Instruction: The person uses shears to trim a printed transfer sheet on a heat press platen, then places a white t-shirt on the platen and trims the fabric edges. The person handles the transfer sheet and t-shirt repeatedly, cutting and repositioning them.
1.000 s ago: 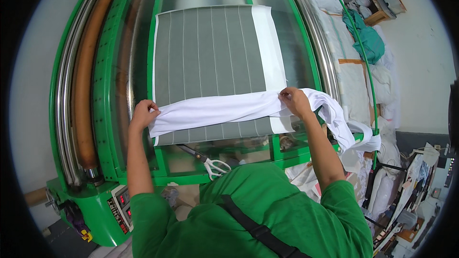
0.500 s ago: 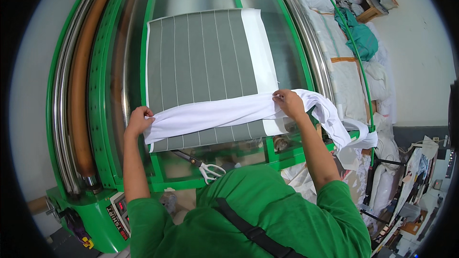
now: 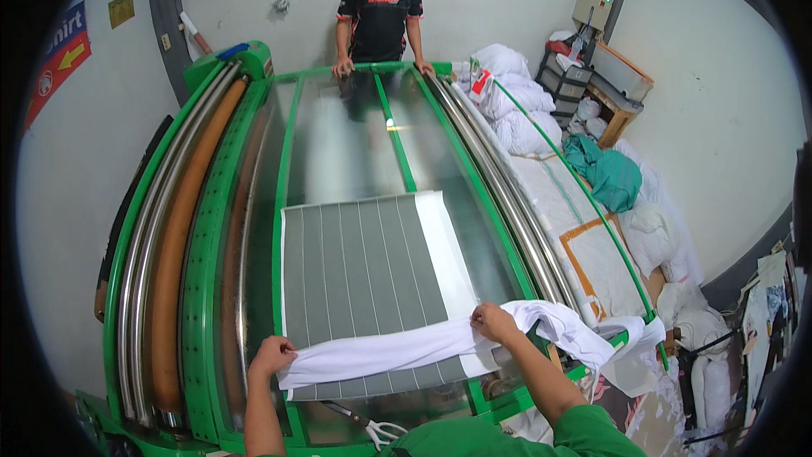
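cloth (image 3: 397,351) stretched across belt (image 3: 355,271) front edge | held pinched by left hand (image 3: 272,357) and right hand (image 3: 495,322) | risk: trailing right end may be fed skewed or creased, fingers caught

White-handled scissors (image 3: 382,433) lie just below the hands. Far beyond them another person (image 3: 378,13) stands at the machine's end, while white laundry bags (image 3: 516,101) and a teal cloth (image 3: 611,174) sit off right.
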### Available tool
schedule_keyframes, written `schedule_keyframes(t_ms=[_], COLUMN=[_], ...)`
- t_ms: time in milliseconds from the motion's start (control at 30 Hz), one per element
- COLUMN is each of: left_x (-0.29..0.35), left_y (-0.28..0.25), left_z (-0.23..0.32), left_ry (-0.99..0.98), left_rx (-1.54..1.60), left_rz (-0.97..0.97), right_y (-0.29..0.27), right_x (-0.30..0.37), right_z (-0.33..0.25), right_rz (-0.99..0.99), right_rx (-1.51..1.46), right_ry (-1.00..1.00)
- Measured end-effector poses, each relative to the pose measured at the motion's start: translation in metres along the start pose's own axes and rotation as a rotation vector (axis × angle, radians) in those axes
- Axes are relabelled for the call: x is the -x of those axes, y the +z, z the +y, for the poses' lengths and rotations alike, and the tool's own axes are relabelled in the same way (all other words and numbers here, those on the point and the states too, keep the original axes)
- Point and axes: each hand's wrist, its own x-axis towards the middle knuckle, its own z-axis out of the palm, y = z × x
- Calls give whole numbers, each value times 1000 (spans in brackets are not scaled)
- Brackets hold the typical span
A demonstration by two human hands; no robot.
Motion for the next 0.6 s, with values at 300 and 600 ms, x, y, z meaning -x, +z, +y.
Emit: schedule_keyframes(t_ms=[300,600], left_x=[9,8], left_y=[-1,7], left_z=[1,8], left_ry=[82,101], left_rx=[152,-13], left_rz=[123,85], right_y=[-20,-44], right_x=[23,58], right_z=[-15,-4], right_rz=[38,-171], right_rx=[-40,-317], right_ry=[11,54])
